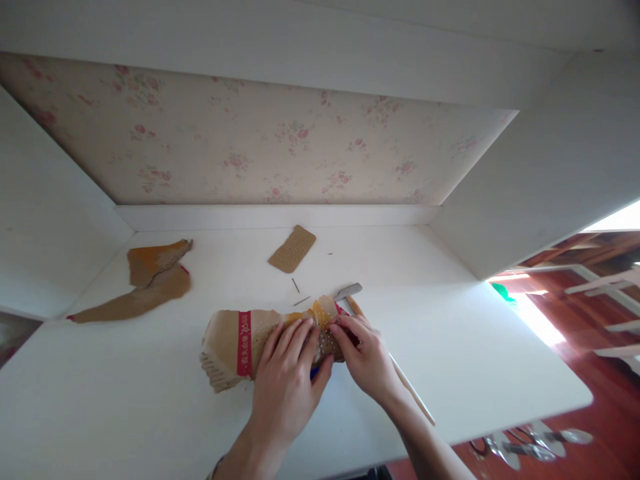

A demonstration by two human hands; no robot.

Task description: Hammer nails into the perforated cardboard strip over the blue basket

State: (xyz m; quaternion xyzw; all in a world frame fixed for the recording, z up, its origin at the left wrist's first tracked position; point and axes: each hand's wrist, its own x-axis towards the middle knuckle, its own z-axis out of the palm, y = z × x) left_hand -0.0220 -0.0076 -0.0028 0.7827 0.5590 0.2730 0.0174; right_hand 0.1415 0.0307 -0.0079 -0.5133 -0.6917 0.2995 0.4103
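A piece of tan cardboard (235,340) with a red printed band and orange patches lies on the white desk (450,347) in front of me. My left hand (287,373) rests flat on its right part, fingers stretched out. My right hand (363,350) pinches at the cardboard's right end; what its fingertips hold is too small to make out. A hammer (350,291) with a metal head and a long wooden handle lies just behind and under my right hand. Something blue peeks out beneath my left thumb.
Two torn cardboard scraps (150,280) lie at the left of the desk. A small perforated rectangle of cardboard (293,249) sits near the back wall. A couple of thin nails (296,287) lie behind the workpiece. Floral wallpaper backs the alcove; the desk's right edge drops to a wooden floor.
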